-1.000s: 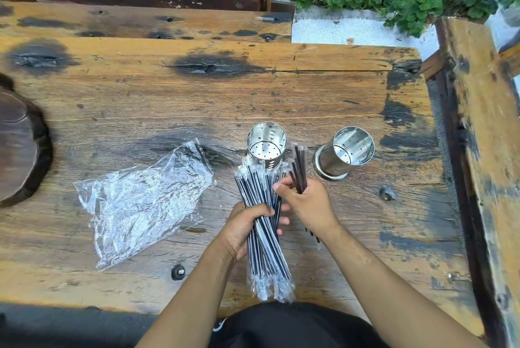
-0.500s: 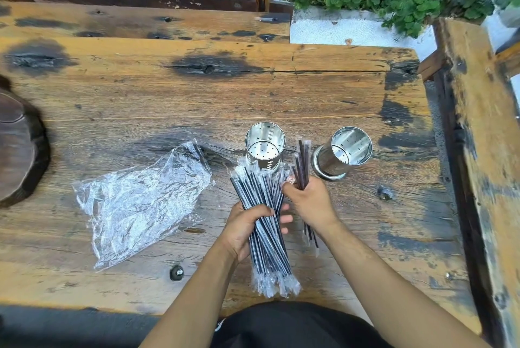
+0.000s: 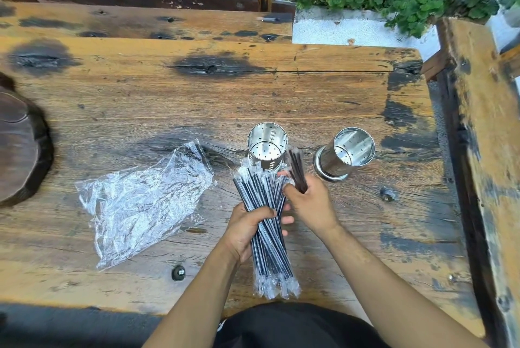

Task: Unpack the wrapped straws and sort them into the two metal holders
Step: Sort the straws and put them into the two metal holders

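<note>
Left hand (image 3: 247, 230) grip clenches fanned black wrapped straws (image 3: 267, 238); right hand (image 3: 311, 202) grip pinches few dark straws (image 3: 297, 171).

No text, label, brand, number or sign can be read anywhere in this view.

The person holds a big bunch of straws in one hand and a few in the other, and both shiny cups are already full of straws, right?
Not quite. The head view shows both metal holders empty. The left hand does hold the big bunch; the right hand holds a few straws.
</note>
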